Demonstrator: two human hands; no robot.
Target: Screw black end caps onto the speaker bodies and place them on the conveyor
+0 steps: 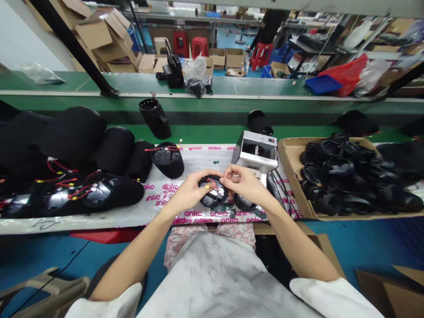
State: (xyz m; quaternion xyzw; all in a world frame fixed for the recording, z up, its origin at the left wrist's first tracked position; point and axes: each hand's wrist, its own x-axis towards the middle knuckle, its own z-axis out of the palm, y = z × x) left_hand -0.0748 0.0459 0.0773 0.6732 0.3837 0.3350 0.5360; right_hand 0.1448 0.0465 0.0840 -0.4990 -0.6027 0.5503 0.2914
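My left hand (188,191) is curled round a round black plastic part (212,194) with red and yellow wires, holding it just above the table's near edge. My right hand (241,182) pinches at the wires on top of that part, fingers pressed together. A second round black part (244,203) lies right under my right wrist. A black speaker body with red wires (168,159) stands upright a little behind my left hand.
Several black fabric-covered speaker bodies with red wiring (73,176) lie at the left. A cardboard box of black round parts (351,176) sits at the right, a small silver machine (256,152) behind my hands. A green conveyor belt (212,84) runs beyond.
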